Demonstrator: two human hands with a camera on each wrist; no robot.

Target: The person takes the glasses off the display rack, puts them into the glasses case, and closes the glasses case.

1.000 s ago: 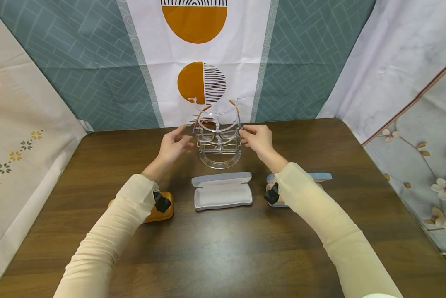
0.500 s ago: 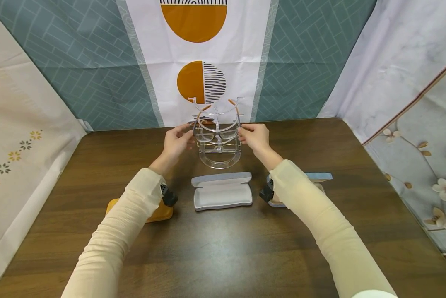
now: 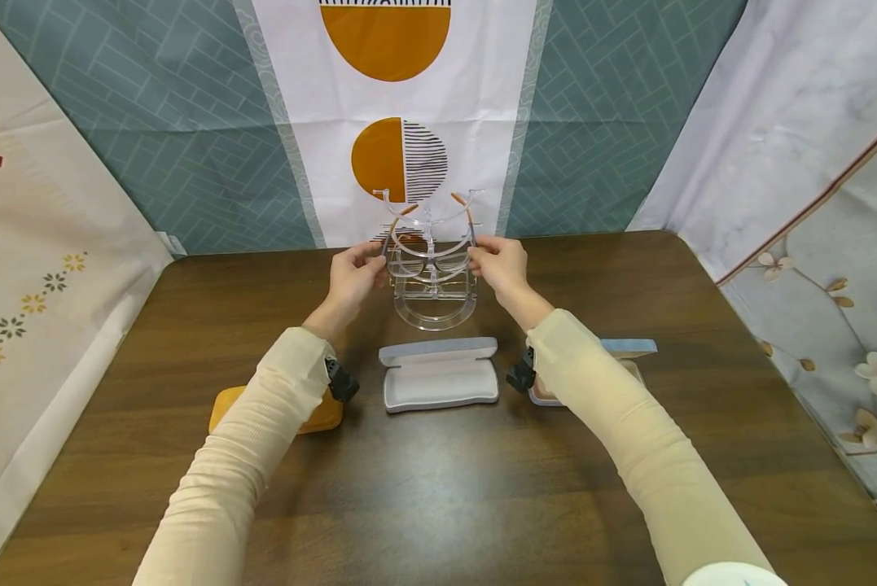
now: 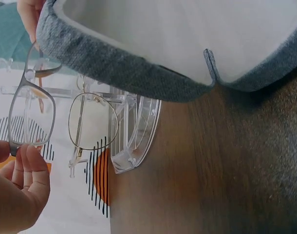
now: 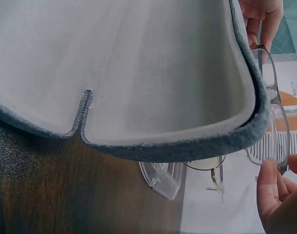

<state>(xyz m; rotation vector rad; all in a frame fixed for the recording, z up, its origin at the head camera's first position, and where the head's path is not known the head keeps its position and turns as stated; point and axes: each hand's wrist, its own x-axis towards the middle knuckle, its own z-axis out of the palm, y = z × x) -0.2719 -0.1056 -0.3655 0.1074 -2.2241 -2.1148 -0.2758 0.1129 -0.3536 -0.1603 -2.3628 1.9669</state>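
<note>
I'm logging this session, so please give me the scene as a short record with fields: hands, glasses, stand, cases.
Left hand: pinches one end of the gray-framed glasses
Right hand: pinches the other end
Held pair: temples spread, at the clear stand; whether it touches the stand is unclear
Second pair: gold-rimmed glasses on the stand, lower down
Middle case: gray case, open, on the table
Left case: orange case, partly behind a sleeve
Right case: blue case, lid raised, partly hidden

The head view is bright; pale glare marks the tabletop (image 3: 438, 505); wrist views look dimmer.
</note>
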